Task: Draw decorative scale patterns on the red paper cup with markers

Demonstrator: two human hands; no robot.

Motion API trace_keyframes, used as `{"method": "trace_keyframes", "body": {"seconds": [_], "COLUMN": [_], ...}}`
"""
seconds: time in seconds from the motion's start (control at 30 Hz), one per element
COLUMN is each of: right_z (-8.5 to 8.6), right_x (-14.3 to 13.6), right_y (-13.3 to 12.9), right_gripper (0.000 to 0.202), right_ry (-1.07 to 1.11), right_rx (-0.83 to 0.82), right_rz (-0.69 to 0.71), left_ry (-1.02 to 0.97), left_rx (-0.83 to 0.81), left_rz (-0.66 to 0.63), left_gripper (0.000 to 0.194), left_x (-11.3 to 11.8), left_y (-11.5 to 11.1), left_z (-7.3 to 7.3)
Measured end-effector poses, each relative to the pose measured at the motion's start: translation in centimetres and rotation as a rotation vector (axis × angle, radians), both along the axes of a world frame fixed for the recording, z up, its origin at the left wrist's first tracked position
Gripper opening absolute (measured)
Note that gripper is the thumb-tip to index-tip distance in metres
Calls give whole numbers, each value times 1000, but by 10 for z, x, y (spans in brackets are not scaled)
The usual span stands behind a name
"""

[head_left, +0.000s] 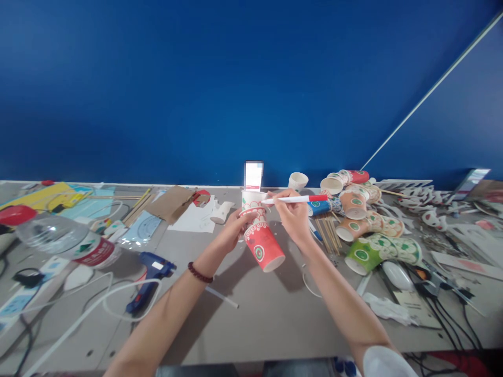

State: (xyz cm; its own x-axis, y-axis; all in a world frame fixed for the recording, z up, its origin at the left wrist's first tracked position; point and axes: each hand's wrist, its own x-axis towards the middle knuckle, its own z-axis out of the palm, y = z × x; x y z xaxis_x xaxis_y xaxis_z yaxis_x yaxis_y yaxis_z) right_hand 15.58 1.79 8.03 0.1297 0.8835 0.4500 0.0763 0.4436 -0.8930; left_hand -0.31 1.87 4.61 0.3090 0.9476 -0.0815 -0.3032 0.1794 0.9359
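Note:
My left hand (238, 226) is closed around two joined paper cups. The upper cup (249, 199) is white with a red and green print; the lower one is a red paper cup (264, 248) with a white lace pattern and a round emblem, tilted with its base toward me. In my right hand (294, 217) is a white marker (293, 199) with a red end pointing right. Its tip lies at the upper cup's rim; whether it touches cannot be made out. A phone (253, 175) with a lit screen stands upright behind the cups.
At right lie several joined paper cups, a green cup (361, 256) among them, wooden sticks (328, 234) and a white mouse (396, 275). On the left are a blue glue gun (151, 280), a plastic bottle (66, 238), a power strip (33, 296) and loose cables. A blue wall (236, 94) rises behind.

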Motion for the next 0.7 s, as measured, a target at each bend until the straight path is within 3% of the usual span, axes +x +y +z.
{"method": "trace_keyframes", "body": {"seconds": [0.7], "right_z": [-5], "right_x": [2], "right_y": [6], "right_gripper": [9], "right_ry": [115], "right_rx": [-28], "right_rz": [-20], "left_ry": [7], "left_rx": [-14], "left_rz": [3], "left_gripper": [33], "left_x": [0], "left_y": [0], "left_z": [-1]}}
